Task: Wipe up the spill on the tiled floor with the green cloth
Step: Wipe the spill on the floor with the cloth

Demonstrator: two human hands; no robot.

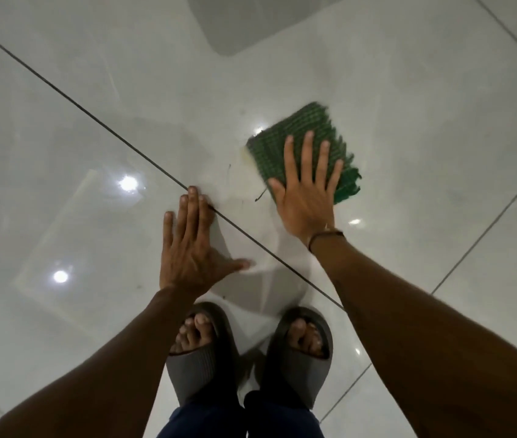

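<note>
Wiping now. My right hand (306, 188) flat on green cloth (301, 147), left hand (192, 248) flat on tiled floor (92, 121). Next: push cloth over yellow spill (246, 154).

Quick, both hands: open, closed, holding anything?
Left hand: open, flat on the floor, holding nothing.
Right hand: open, fingers spread, palm pressing the green cloth onto the floor; no closed grip on it.

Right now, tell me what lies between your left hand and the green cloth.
Head view: glossy tile with a dark grout line, thin dark specks, and a yellowish smear at the green cloth edge, beyond the left hand.
</note>
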